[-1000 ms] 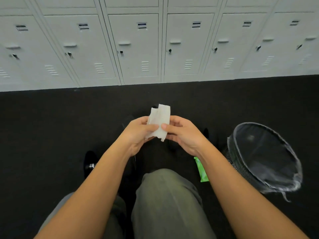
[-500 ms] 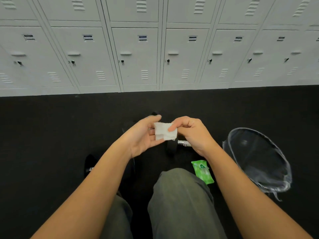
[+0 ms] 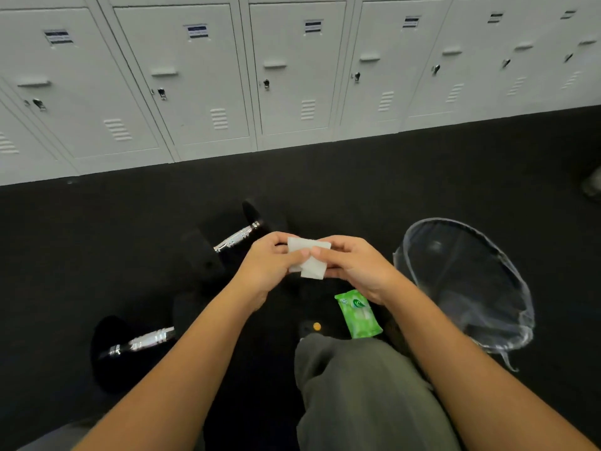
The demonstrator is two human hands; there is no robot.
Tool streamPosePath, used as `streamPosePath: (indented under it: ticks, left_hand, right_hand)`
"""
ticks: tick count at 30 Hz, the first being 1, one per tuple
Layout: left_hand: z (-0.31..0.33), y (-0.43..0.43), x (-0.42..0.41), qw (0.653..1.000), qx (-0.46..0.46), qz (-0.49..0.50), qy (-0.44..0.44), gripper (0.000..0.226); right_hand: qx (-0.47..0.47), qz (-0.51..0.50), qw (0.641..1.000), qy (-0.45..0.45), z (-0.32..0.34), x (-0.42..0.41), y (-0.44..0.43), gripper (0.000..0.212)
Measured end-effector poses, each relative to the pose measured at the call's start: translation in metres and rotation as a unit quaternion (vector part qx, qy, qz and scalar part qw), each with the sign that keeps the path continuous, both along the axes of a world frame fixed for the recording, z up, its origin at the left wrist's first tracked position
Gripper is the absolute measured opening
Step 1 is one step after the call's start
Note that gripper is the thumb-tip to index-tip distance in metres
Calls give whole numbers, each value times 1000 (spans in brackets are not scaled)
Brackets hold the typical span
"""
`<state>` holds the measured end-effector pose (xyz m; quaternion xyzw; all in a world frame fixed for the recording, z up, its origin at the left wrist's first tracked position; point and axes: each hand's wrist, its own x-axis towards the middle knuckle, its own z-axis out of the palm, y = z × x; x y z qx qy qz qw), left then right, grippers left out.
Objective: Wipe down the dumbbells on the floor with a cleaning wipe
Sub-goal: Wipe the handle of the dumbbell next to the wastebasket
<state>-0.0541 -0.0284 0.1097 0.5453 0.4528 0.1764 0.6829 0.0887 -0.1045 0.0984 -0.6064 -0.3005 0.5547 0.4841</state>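
A folded white cleaning wipe (image 3: 309, 258) is held in front of me, above the floor. My left hand (image 3: 270, 265) and my right hand (image 3: 354, 266) both pinch it, thumbs meeting on its top. Two black dumbbells with chrome handles lie on the dark floor. One dumbbell (image 3: 235, 238) is just beyond my left hand. The other dumbbell (image 3: 140, 343) lies at the lower left, partly hidden by my left forearm.
A green pack of wipes (image 3: 357, 315) lies on the floor under my right wrist. A mesh bin with a clear liner (image 3: 461, 281) stands on the right. White lockers (image 3: 201, 79) line the far wall. My knee in olive trousers (image 3: 364, 392) fills the bottom centre.
The wipe has been folded from a tall strip into a small square between both hands. The view has tilted down and left, bringing both dumbbells into sight.
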Motion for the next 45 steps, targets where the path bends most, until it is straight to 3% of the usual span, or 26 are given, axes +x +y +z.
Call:
streamPosePath:
  ticks: [5,12,15,18,22,27,32,38,41,45]
  left_hand:
    - [-51,22,24,992,77,-15,96,14]
    - [-124,53,41,964,173,-4,202,10]
    - [-146,64,46,941,221,-66,250,11]
    - [-166,76,54,886,284,-188,314,32]
    - [-186,89,68,782,346,-338,393,71]
    - [-207,107,82,731,377,-381,422,94]
    - [-218,129,90,737,375,-395,401,100]
    - [-224,139,97,763,309,-418,385,105]
    - [-226,139,99,762,310,-414,388,105]
    - [-226,135,98,763,316,-409,388,104]
  right_hand:
    - [-40,-88,995,14,-45,30,18,3]
    - [-84,-231,969,38,-118,61,36,8]
    - [-106,-256,960,31,-143,66,46,10]
    - [-124,-256,958,-13,-170,69,62,8]
    - [-121,-199,955,-183,-202,69,87,23]
    - [-129,-88,937,-313,-226,65,118,36]
    - [-69,12,902,-426,-245,62,139,37]
    - [-69,183,794,-576,-263,61,133,31]
    - [-76,235,763,-597,-266,54,122,47]
    - [-104,300,695,-645,-263,56,111,59]
